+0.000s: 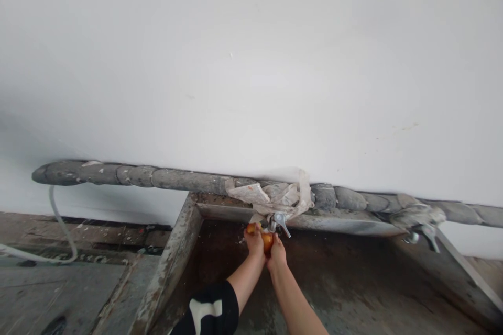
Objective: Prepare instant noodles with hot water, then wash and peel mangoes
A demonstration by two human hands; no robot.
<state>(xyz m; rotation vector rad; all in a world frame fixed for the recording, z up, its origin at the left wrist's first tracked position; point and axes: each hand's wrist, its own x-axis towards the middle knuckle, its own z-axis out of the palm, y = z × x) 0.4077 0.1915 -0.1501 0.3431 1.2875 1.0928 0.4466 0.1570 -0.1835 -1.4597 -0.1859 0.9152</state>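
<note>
Head view: larger orange item (268,242), round and glossy, sits between the two hands, low in frame, just below the lever tap (280,220) and over the trough sink (346,277). Right hand (278,252) is closed on it from the right side. Smaller orange item (251,228) is just up-left of it, in the grip of the left hand (255,243); fingers partly hidden, can't tell if that hand also grips the larger one. Can't tell what either item is exactly. Dark sleeve (216,306) with a pale print on left arm, right forearm bare.

Tap hangs off a grey wrapped pipe (188,180) running along the white wall (251,73), with ragged pale wrapping (288,196) around the joint. Second tap (428,235) on the right, also over the sink. Pale hose (65,230) curves down from the pipe's left end, outside the sink.
</note>
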